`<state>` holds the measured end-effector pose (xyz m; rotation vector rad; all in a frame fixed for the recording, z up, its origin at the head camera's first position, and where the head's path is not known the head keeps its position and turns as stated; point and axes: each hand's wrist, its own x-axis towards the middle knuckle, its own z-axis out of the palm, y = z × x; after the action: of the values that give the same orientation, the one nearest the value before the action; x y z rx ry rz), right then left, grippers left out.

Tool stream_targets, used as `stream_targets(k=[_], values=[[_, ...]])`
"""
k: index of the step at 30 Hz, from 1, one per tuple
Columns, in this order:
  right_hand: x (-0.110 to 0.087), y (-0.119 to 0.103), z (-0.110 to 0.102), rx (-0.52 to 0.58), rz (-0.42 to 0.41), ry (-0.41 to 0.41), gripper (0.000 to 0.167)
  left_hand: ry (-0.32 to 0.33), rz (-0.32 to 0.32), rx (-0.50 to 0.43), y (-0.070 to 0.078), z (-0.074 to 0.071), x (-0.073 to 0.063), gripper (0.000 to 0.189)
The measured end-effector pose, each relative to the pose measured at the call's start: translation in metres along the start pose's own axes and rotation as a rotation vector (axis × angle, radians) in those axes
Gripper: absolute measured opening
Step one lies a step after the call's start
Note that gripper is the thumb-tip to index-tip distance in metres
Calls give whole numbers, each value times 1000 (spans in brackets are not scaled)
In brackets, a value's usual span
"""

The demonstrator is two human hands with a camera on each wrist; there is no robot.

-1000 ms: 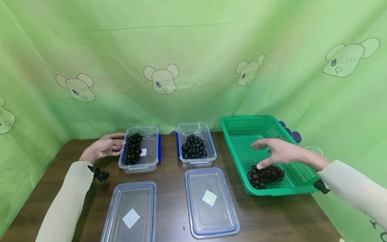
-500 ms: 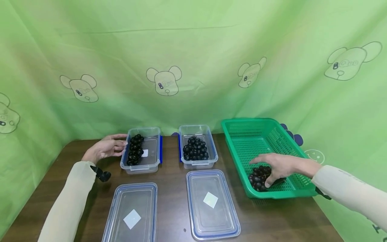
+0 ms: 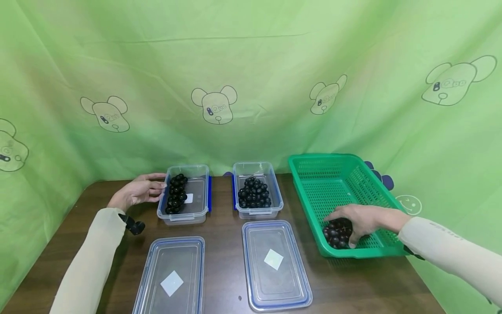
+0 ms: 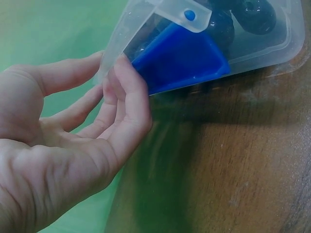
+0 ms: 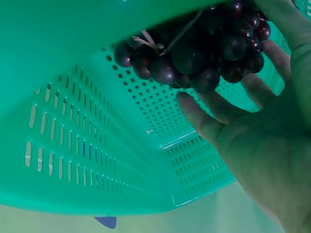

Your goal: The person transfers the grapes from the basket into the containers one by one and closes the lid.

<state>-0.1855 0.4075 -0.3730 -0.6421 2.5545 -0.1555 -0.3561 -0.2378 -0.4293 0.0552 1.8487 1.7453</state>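
Note:
My left hand (image 3: 139, 192) is at the left side of a clear storage container (image 3: 200, 185); in the left wrist view its bent fingers hold the container's edge beside a blue latch (image 4: 180, 60). A bunch of dark grapes (image 3: 176, 196) lies along that container's left wall. My right hand (image 3: 361, 220) is down in the green basket (image 3: 302, 205), its thumb and fingers spread around another bunch of dark grapes (image 3: 337, 233). In the right wrist view the fingertips are right at these grapes (image 5: 204, 53), with pale stems showing; part of the bunch is hidden by the hand.
A second clear container (image 3: 259, 213) with dark grapes (image 3: 254, 192) stands in the middle. Two clear lids with blue seals, a left lid (image 3: 188, 261) and a right lid (image 3: 284, 283), lie in front on the brown table (image 3: 223, 244). A green curtain (image 3: 259, 52) hangs behind.
My right hand has come down from above the basket's grapes and closed in around the bunch. My left hand has stayed at the left container.

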Motion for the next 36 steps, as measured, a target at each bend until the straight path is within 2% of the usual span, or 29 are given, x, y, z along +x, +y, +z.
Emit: stream_targets(k=[19,32,36], values=[[10,1,4,-84,14,-2,74,2,-3,-12,1,3,0,70],[15,1,2,-113,-34,5,63,2,-2,-19,3,4,-2,71],[16,0,3,-118,-22,0,61,3,0,-14,2,6,-3,72]])
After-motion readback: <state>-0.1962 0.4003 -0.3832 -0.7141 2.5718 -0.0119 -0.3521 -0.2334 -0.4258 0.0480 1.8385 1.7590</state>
